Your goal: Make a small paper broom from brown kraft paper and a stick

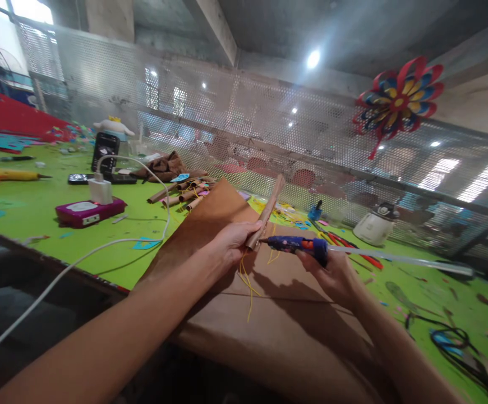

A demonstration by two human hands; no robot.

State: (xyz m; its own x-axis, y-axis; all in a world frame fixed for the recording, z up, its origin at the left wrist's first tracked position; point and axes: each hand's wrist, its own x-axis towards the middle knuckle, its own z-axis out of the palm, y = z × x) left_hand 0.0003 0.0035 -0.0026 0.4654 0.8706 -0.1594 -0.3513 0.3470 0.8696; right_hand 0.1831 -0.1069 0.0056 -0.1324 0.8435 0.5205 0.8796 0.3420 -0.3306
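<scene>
My left hand is closed round the lower part of a rolled brown paper tube, which tilts up and to the right. Yellow strings hang below it. In my right hand is a blue glue gun, its nozzle at or very near the tube's lower end. A long translucent glue stick runs out of the gun's back. Under both hands lies a large sheet of brown paper, folded and draped over the table's front edge.
Several rolled tubes lie behind the paper on the green table. A purple power strip with a white cable sits left, near phones. Red-handled pliers, a white pot and black cord are right.
</scene>
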